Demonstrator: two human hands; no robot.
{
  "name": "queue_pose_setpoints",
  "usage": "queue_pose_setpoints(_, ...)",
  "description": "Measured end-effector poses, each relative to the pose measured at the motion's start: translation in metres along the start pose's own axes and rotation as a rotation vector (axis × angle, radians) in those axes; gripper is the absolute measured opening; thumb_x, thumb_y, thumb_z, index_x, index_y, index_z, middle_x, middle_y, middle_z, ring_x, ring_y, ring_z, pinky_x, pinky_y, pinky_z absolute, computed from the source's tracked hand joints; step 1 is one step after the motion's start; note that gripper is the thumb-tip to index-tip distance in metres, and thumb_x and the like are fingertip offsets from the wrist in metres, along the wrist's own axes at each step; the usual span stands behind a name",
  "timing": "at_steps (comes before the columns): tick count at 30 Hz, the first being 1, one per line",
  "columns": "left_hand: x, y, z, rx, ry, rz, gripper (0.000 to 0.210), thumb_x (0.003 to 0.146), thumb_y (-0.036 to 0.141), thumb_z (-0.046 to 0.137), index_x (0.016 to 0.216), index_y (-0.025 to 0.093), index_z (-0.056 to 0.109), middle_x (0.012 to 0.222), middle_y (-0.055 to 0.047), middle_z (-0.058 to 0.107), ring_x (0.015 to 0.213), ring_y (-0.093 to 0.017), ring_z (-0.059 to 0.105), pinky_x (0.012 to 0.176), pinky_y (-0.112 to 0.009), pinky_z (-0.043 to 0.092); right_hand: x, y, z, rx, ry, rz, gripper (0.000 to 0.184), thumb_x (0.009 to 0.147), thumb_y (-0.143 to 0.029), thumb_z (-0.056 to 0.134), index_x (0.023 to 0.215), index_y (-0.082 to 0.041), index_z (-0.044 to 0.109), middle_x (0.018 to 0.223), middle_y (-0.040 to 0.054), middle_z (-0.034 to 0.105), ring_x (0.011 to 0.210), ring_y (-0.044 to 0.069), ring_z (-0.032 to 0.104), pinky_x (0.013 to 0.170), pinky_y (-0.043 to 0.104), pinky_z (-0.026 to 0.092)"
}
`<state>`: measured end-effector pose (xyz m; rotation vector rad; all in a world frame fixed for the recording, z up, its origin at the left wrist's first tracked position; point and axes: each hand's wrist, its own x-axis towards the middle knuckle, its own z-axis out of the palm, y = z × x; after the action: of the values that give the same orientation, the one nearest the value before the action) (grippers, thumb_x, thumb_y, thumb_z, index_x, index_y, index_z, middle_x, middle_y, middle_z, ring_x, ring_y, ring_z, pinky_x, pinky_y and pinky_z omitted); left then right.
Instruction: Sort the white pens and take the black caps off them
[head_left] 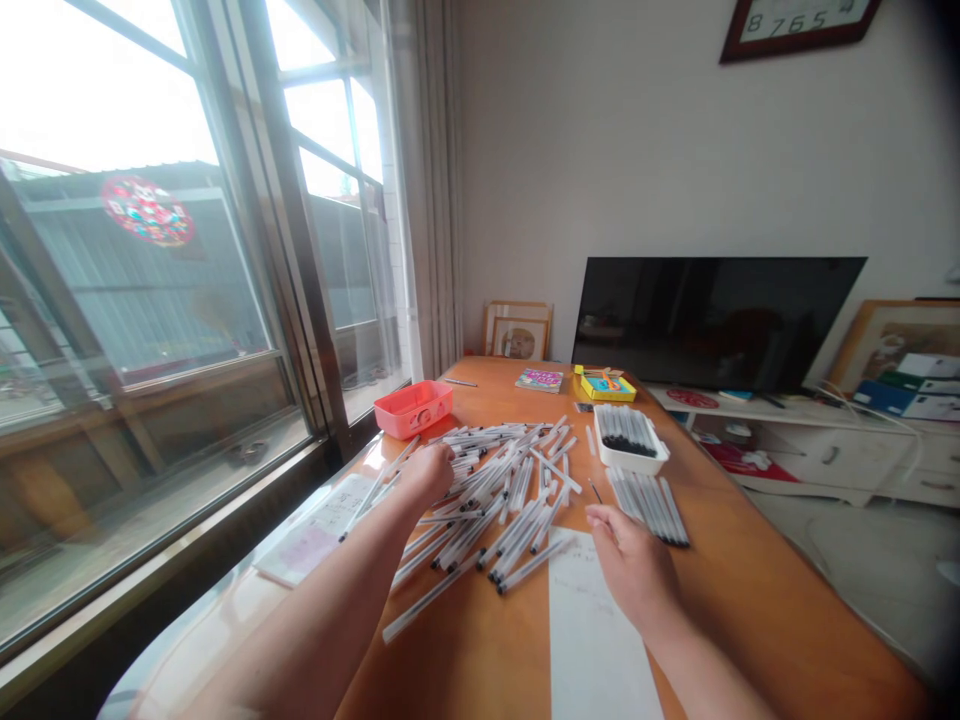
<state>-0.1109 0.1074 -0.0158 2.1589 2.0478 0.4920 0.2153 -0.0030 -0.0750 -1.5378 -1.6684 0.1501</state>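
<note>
A loose pile of clear-barrelled pens with black ends spreads over the middle of the table. My left hand reaches to the pile's left side, its fingers curled down among the pens. What they grip is hidden. Over the upper end of a white paper sheet is my right hand, closed with thumb and fingers together. A thin dark stick, perhaps a pen refill, sticks up from its fingertips. Beyond that hand lies a neat row of pens, side by side.
A white tray of pens stands past the row. A red plastic basket sits at the left edge. Farther back are a yellow box and a colourful booklet. Another booklet lies left, by the window.
</note>
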Motion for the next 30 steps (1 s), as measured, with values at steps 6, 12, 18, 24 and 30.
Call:
queue_pose_setpoints(6,-0.006,0.006,0.015,0.013,0.051,0.056,0.025,0.082,0.016,0.052,0.090,0.021,0.075,0.105,-0.009,0.074,0.100,-0.024,0.066,0.085,-0.031,0.047,-0.001,-0.003,-0.001,0.007,0.005,-0.002,0.034,0.094,-0.035,0.043,0.107,-0.023,0.072,0.106,0.0088,0.076,0.099,0.025,0.070,0.086,0.034,0.052)
queue_pose_setpoints(12,-0.016,0.018,0.022,-0.016,0.042,0.134,0.028,0.085,0.018,0.051,0.095,0.024,0.076,0.104,-0.005,0.075,0.102,-0.021,0.067,0.087,-0.028,0.047,-0.001,-0.001,0.001,-0.014,0.024,-0.010,0.037,0.094,-0.038,0.042,0.106,-0.022,0.073,0.107,0.0087,0.076,0.099,0.026,0.070,0.086,0.036,0.052)
queue_pose_setpoints(18,0.001,0.000,0.012,-0.064,0.144,-0.045,0.033,0.088,0.019,0.050,0.110,0.027,0.073,0.114,-0.005,0.075,0.108,-0.020,0.066,0.090,-0.027,0.046,-0.002,-0.001,0.000,-0.048,0.009,-0.013,0.036,0.095,-0.040,0.042,0.107,-0.024,0.072,0.107,0.0071,0.076,0.098,0.026,0.070,0.084,0.035,0.053)
queue_pose_setpoints(24,0.015,-0.037,0.007,-0.002,0.145,-0.204,0.036,0.086,0.021,0.052,0.115,0.026,0.072,0.119,-0.011,0.071,0.108,-0.028,0.064,0.087,-0.036,0.047,-0.002,0.002,0.000,-0.055,0.004,-0.030,0.036,0.096,-0.042,0.043,0.107,-0.023,0.072,0.107,0.0085,0.076,0.099,0.026,0.071,0.084,0.035,0.055)
queue_pose_setpoints(30,0.007,-0.031,0.015,0.064,0.125,-0.120,0.025,0.084,0.023,0.053,0.094,0.024,0.076,0.114,-0.011,0.070,0.116,-0.030,0.057,0.095,-0.040,0.044,-0.004,0.008,0.003,-0.047,-0.014,0.011,0.036,0.096,-0.043,0.044,0.111,-0.025,0.071,0.109,0.0063,0.076,0.101,0.025,0.071,0.086,0.034,0.055)
